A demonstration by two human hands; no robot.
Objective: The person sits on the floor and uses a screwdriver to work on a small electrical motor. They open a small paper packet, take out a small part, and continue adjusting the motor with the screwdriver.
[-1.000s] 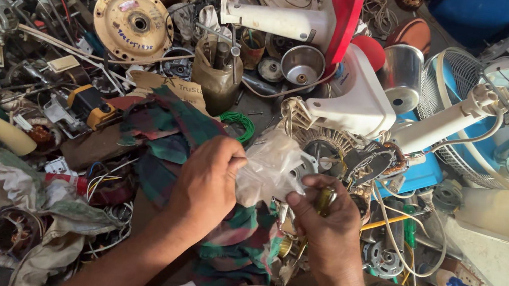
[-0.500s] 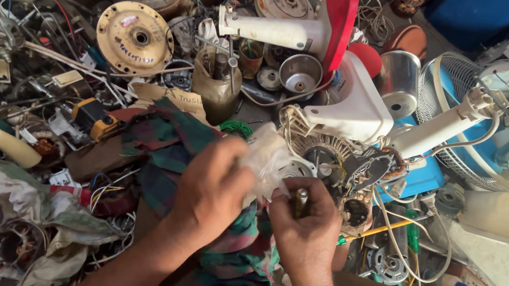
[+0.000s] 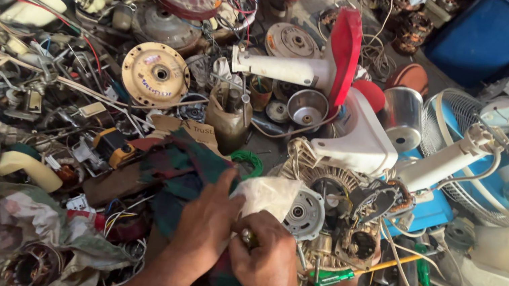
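My left hand (image 3: 206,222) and my right hand (image 3: 265,264) meet low in the middle, over a dark red and green cloth (image 3: 174,166). The left hand's fingers pinch a crumpled clear plastic bag (image 3: 269,195). My right hand closes around a small brass-coloured metal part (image 3: 248,237), held against the bag's lower edge. The part is mostly hidden by the fingers. A grey fan motor (image 3: 304,213) lies just right of the bag.
Scrap surrounds me: a beige motor disc (image 3: 155,73), a tin of tools (image 3: 229,118), a white fan stand with red blade (image 3: 345,54), a fan cage (image 3: 502,169) at right, tangled wires at left, a green screwdriver (image 3: 334,278), a blue bin (image 3: 489,37).
Both hands have drawn closer together and lower in view, and the bag now sits bunched above them. The view has tilted, showing more of the clutter at the back.
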